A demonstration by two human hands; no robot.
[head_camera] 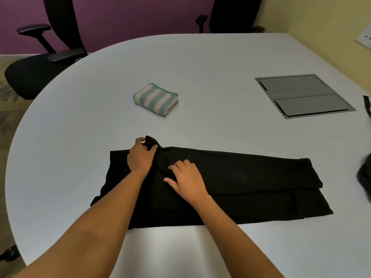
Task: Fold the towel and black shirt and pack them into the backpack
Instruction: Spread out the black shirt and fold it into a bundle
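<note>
black shirt: it lies spread on the near part of the desk, long from left to right, with layers already folded over each other at its right end.
left hand: it is at the far edge of the shirt, on the left part. The thumb and fingers are curled round a small bunch of the black cloth and lift it a little above the desk.
right hand: it rests on top of the shirt, just beside the left hand, on the near side. The fingers are spread, only a little bent, and they press the cloth down; it holds nothing.
towel: it has green and cream stripes and is folded into a small thick packet. It lies alone on the desk beyond the shirt, well apart from both hands.
dark object: it is cut off by the right edge of the view; it is perhaps the backpack, but too little shows.
grey panel: a flat hatch set into the desk top, far right.
office chairs: two black ones stand behind the desk.
</note>
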